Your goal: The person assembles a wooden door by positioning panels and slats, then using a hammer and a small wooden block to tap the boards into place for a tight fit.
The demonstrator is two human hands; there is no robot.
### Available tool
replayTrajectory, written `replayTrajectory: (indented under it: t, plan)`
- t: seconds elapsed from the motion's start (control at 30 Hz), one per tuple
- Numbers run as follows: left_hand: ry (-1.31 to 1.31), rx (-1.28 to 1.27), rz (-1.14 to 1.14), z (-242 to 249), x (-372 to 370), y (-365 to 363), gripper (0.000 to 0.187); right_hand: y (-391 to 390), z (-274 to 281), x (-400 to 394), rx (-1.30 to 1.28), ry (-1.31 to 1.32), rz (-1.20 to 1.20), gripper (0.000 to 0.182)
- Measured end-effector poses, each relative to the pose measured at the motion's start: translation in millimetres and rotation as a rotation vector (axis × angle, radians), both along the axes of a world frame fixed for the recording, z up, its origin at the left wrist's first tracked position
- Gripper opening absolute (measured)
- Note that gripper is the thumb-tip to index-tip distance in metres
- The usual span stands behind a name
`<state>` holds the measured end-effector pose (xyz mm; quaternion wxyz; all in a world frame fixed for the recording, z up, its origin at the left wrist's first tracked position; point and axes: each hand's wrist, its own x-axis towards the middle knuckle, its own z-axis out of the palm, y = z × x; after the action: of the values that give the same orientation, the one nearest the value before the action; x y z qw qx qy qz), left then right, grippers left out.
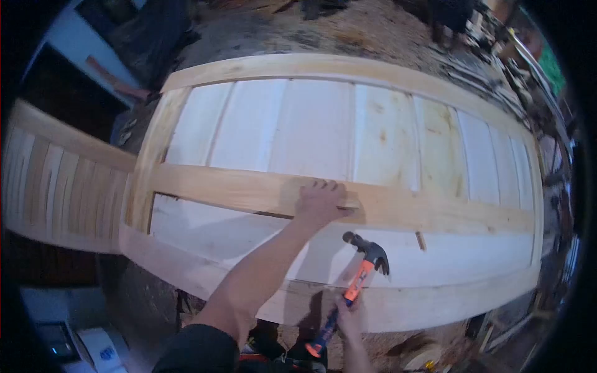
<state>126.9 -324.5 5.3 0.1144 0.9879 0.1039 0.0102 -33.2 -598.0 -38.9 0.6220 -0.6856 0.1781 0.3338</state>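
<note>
A large pale wooden panelled frame (249,67) lies in front of me, with long boards set between its rails. My left hand (319,202) rests on its middle rail (429,202), the fingers curled around a small wood block (350,203) that partly shows beside the thumb. In my right hand (352,316) is a claw hammer (356,283) with an orange and dark handle. Its head is over the lower panel, just below my left hand. Another small wood block (421,241) lies to the right, below the middle rail.
A second slatted wooden panel (62,180) stands at the left, next to the frame's end. Scrap wood (479,81) is piled on the ground at the far right. A white box (101,351) sits at the lower left. Dirt ground (261,31) lies beyond the frame.
</note>
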Motion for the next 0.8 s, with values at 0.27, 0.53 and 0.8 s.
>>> replayTrajectory:
  t: [0.27,0.53,0.8]
  plan:
    - [0.071,-0.134,-0.014,-14.0,5.9,10.9,0.063,-85.4,54.5,84.4,-0.084,0.2,0.353,0.022]
    - [-0.111,-0.249,-0.031,-14.5,38.1,7.3,0.059,-64.9,118.0,115.2,-0.285,0.274,0.308,0.02]
    - [-0.159,-0.401,-0.13,-16.9,139.0,-29.9,0.047,-69.9,159.9,192.4,-0.258,-0.178,-0.075,0.015]
